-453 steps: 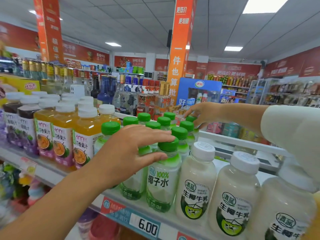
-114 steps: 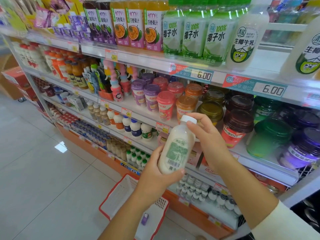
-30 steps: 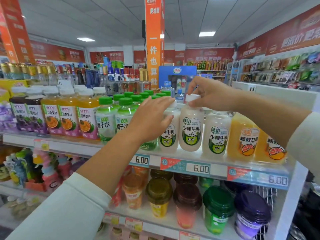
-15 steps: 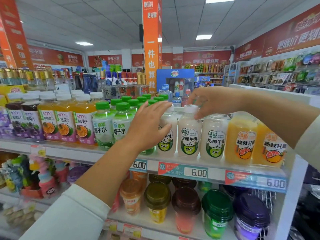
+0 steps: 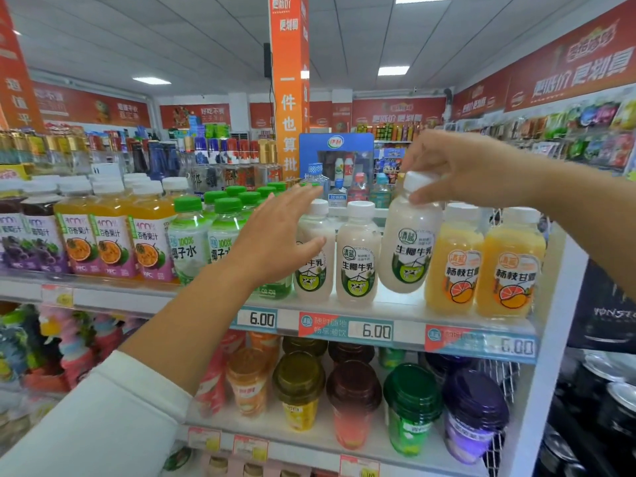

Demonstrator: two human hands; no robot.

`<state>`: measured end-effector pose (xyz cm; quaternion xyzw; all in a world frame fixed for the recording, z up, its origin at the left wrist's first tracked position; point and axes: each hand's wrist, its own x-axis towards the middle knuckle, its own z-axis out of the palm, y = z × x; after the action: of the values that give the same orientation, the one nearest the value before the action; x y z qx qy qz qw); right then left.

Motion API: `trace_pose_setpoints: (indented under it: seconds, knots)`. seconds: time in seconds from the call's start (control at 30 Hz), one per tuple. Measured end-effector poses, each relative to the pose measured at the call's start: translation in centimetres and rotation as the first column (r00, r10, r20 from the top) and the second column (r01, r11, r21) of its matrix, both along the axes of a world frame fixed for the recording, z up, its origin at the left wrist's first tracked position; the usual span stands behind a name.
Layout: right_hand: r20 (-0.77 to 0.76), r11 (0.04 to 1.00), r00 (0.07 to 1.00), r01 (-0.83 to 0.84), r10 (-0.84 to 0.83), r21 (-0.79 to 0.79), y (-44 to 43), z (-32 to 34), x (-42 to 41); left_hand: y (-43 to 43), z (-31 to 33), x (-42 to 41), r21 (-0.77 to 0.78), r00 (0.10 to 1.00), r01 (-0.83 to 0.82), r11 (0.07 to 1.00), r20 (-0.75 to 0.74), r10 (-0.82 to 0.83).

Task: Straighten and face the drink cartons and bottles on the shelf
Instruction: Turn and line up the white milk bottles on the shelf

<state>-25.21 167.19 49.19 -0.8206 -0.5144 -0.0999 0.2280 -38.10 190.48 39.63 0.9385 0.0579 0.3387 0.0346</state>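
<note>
My right hand (image 5: 461, 170) grips the white cap of a coconut milk bottle (image 5: 409, 242), which hangs tilted a little above the top shelf (image 5: 344, 309), label facing me. Two more coconut milk bottles (image 5: 356, 256) stand upright to its left. My left hand (image 5: 275, 235) is spread open in front of the leftmost of them and a green-capped coconut water bottle, partly hiding both; I cannot tell if it touches them. Two orange mango drink bottles (image 5: 509, 266) stand to the right of the lifted bottle.
Green-capped coconut water bottles (image 5: 187, 242), passion fruit juice bottles (image 5: 113, 239) and grape juice bottles fill the shelf's left. Price tags reading 6.00 line its front rail (image 5: 375, 330). Coloured cup drinks (image 5: 299, 387) sit on the shelf below. A white end panel (image 5: 550, 339) bounds the right side.
My right hand has lifted the third coconut milk bottle off the shelf by its cap and tilted it. My left hand stays spread at the bottles on the left.
</note>
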Motion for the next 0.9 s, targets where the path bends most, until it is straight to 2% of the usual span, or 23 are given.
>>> trace_pose_setpoints:
  seconds: [0.1, 0.2, 0.3, 0.4, 0.47, 0.57, 0.67, 0.77, 0.9]
  knots:
    - [-0.041, 0.991, 0.997, -0.057, 0.063, 0.122, -0.7, 0.2, -1.6, -2.6, -1.1, -1.6, -0.090, 0.992, 0.100, 0.991, 0.086, -0.092]
    - [-0.193, 0.961, 0.961, -0.151, 0.198, 0.232, -0.3, -1.6, -3.0, -6.1, -4.3, -4.6, -0.315, 0.969, 0.244, 0.917, 0.047, -0.242]
    - [-0.373, 0.931, 0.869, -0.226, 0.326, 0.287, 1.2, -4.8, -4.4, -8.4, -8.4, -7.3, -0.622, 0.925, 0.318, 0.716, 0.039, -0.377]
    - [-0.491, 0.911, 0.779, -0.252, 0.391, 0.325, 3.7, -8.7, -6.0, -8.9, -12.6, -9.2, -0.817, 0.933, 0.271, 0.509, 0.093, -0.347]
    - [-0.533, 0.917, 0.758, -0.224, 0.377, 0.331, 5.4, -11.7, -7.1, -8.9, -14.9, -10.7, -0.872, 0.946, 0.240, 0.427, 0.112, -0.303]
    - [-0.586, 0.920, 0.725, -0.174, 0.361, 0.351, 7.1, -15.8, -8.9, -9.2, -17.2, -13.3, -0.921, 0.970, 0.168, 0.350, 0.091, -0.226]
    - [-0.702, 0.909, 0.587, -0.166, 0.404, 0.383, 7.9, -19.2, -11.1, -9.2, -18.7, -15.9, -0.960, 0.983, 0.112, 0.258, 0.069, -0.167]
    - [-0.782, 0.901, 0.457, -0.127, 0.425, 0.415, 8.5, -22.0, -13.4, -9.2, -20.0, -18.0, -0.973, 0.991, 0.081, 0.214, 0.056, -0.122]
    - [-0.825, 0.894, 0.361, -0.068, 0.435, 0.442, 9.1, -23.9, -16.2, -9.8, -21.1, -20.4, -0.978, 0.994, 0.079, 0.191, 0.063, -0.089]
